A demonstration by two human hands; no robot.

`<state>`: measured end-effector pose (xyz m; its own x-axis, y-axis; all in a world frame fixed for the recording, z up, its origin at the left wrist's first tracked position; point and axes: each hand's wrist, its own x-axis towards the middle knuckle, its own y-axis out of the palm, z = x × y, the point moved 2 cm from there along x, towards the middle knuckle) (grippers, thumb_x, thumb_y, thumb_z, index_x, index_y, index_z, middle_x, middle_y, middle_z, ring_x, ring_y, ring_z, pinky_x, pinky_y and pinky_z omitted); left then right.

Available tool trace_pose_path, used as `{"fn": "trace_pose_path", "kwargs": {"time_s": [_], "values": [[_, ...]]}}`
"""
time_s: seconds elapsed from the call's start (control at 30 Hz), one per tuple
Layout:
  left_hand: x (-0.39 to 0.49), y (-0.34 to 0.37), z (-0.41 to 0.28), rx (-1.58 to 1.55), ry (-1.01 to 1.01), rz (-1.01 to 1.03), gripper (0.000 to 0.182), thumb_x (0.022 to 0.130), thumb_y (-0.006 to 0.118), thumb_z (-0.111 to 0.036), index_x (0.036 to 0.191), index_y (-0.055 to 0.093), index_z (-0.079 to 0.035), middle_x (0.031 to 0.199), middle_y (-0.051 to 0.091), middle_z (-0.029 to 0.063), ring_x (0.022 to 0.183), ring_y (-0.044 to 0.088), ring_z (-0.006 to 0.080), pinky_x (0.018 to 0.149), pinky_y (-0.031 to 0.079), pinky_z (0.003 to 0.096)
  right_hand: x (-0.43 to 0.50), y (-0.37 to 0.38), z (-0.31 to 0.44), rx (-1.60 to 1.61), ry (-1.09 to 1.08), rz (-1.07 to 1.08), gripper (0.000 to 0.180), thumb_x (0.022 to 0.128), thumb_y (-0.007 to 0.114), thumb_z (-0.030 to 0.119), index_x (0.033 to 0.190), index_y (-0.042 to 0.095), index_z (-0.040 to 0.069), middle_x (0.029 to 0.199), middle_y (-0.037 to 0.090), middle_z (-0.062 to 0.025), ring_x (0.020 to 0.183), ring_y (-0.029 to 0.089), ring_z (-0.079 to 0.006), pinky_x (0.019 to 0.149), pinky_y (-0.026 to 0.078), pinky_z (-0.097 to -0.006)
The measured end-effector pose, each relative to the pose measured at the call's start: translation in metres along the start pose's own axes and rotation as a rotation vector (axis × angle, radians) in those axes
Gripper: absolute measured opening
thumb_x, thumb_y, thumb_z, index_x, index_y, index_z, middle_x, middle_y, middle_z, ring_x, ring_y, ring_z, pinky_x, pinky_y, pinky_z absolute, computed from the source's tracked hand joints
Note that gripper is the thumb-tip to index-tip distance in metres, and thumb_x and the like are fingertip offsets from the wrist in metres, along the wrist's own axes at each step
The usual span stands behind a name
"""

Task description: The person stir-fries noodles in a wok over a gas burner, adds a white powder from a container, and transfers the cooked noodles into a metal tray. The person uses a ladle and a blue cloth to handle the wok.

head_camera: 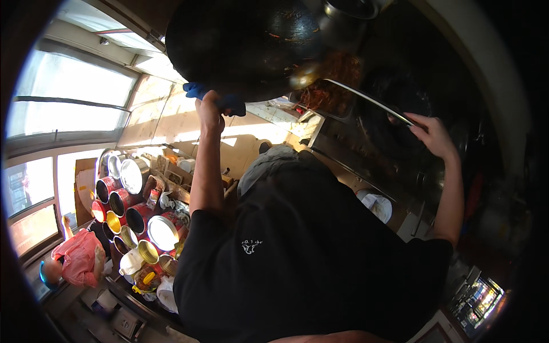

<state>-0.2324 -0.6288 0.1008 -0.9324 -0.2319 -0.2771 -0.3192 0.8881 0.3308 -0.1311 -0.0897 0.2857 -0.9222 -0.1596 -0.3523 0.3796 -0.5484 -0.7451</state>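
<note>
My left hand [209, 112] is closed on a blue cloth [231, 104] at the near left edge of a large dark wok [240, 47], which is tilted. With my right hand [433, 133] I grip the long metal handle of a ladle [364, 97]. The ladle's bowl lies at the wok's right rim, over the edge of a rectangular metal tray [346, 115]. Reddish-brown shredded food [328, 96] fills much of that tray. A few shreds cling to the inside of the wok. The wok's handle, if any, is hidden by the cloth.
Right of the tray lies a dark round stove opening or pan [396, 111]; a metal pot [351, 8] stands beyond the wok. Several open cans [137, 218] and tubs crowd the left side. Another person in a pink top [81, 257] is at the lower left. A white-lined bin [377, 206] is below the counter.
</note>
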Motion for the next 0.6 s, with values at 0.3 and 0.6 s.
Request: {"fn": "trace_pose_path", "kwargs": {"time_s": [0.3,0.6], "values": [[-0.010,-0.030,-0.007,0.007,-0.065,-0.014,0.022,0.080,0.055,-0.012,0.099,0.051,-0.001,0.079,0.055,0.0093,0.053,0.055,0.0212,0.042,0.042,0.0306,0.002,-0.003,0.006,-0.199,-0.020,-0.365,0.042,0.092,0.071,0.011,0.135,0.068,0.012,0.077,0.070,-0.0134,0.064,0.065,-0.0164,0.065,0.051,-0.0322],[-0.014,-0.050,0.001,-0.028,-0.121,-0.036,0.015,0.083,0.050,-0.011,0.072,0.055,-0.004,0.062,0.051,0.0077,0.050,0.052,0.0198,0.045,0.039,0.0309,0.182,0.125,0.075,-0.590,-0.280,-0.624,0.037,0.098,0.063,0.027,0.134,0.066,0.022,0.102,0.073,-0.0113,0.084,0.072,-0.0358,0.074,0.059,-0.0468]]}}
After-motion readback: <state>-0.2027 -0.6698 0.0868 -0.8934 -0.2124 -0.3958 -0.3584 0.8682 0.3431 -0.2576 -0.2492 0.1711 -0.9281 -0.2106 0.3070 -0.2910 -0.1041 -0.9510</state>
